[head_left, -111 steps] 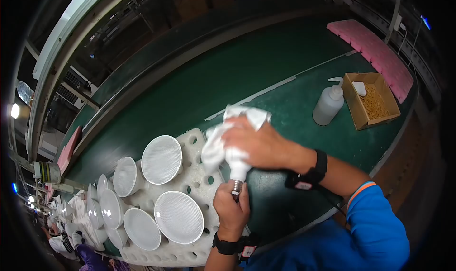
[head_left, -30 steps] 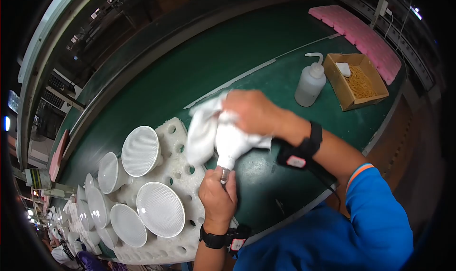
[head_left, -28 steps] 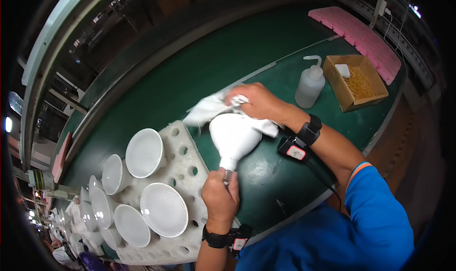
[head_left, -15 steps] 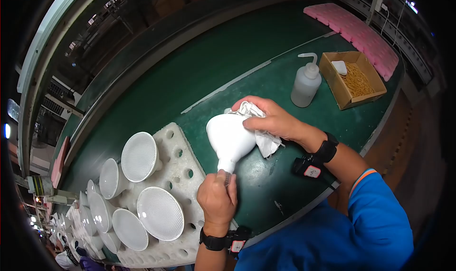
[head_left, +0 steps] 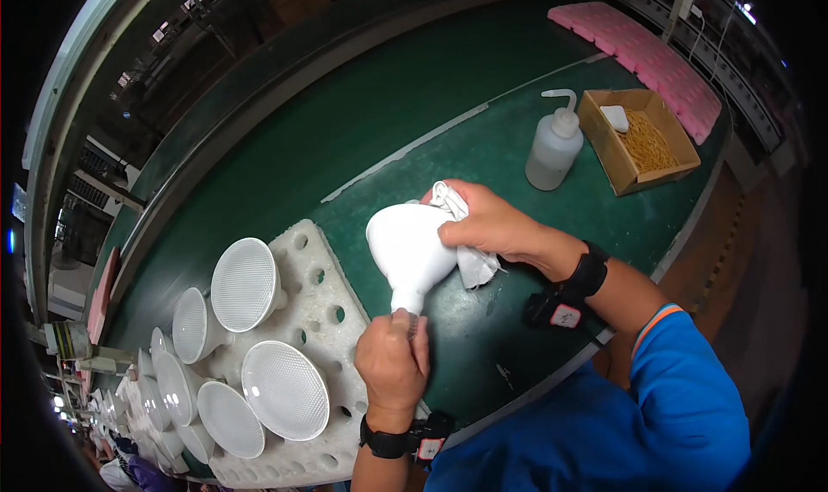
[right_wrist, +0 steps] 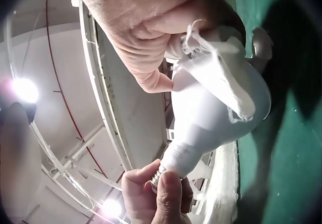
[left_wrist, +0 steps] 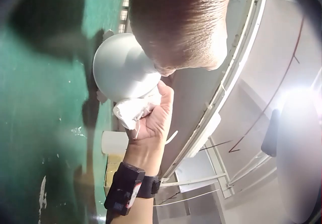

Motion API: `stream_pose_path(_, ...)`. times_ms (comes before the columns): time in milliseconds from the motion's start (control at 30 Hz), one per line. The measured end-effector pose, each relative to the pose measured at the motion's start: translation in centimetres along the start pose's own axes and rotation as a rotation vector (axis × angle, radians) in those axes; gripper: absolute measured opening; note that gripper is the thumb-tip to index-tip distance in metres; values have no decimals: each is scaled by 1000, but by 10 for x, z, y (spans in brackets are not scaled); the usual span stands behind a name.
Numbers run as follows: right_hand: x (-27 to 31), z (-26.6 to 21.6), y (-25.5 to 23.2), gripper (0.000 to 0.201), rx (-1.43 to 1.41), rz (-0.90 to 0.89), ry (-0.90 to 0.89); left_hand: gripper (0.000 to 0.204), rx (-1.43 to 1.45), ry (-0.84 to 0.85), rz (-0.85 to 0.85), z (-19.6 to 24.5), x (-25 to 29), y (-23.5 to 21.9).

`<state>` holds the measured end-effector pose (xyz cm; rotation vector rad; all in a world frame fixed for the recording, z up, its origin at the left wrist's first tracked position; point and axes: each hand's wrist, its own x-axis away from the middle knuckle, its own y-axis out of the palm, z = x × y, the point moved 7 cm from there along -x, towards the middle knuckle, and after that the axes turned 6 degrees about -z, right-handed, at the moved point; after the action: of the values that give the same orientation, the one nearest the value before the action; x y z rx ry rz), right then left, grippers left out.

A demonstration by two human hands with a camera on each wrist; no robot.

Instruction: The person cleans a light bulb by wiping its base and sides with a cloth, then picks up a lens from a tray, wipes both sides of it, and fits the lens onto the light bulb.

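A white reflector light bulb (head_left: 412,249) is held over the green bench, its wide end pointing away from the body. My left hand (head_left: 390,364) pinches its metal screw base (right_wrist: 158,177) between thumb and fingers. Against the wide end, my right hand (head_left: 490,220) grips a crumpled white cloth (head_left: 476,266), with the thumb on the bulb's side. In the right wrist view a frayed fold of the cloth (right_wrist: 226,80) lies along the bulb's flared body. The left wrist view shows the bulb (left_wrist: 123,68) with the right hand (left_wrist: 156,116) beside it.
Left of the hands, a white foam tray (head_left: 323,298) with round holes bears several similar bulbs (head_left: 286,390). A squeeze bottle (head_left: 554,151) stands at the right beside a cardboard box (head_left: 634,181) of thin yellow-brown pieces. Behind lies a pink foam sheet (head_left: 638,56).
Earlier the cloth was spread over the bulb under a blurred, moving right hand. Now it is bunched at the right of the wide end. My left hand has kept hold of the base.
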<state>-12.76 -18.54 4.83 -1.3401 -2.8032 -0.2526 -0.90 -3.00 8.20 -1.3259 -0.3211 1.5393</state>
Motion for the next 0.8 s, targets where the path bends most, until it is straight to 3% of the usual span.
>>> stream_pose_path(300, 1, 1, 2, 38, -130, -20, 88, 30, 50, -5, 2, -3, 1, 0)
stream_pose_path(800, 1, 2, 2, 42, -94, -28, 49, 29, 54, -23, 3, -5, 2, 0)
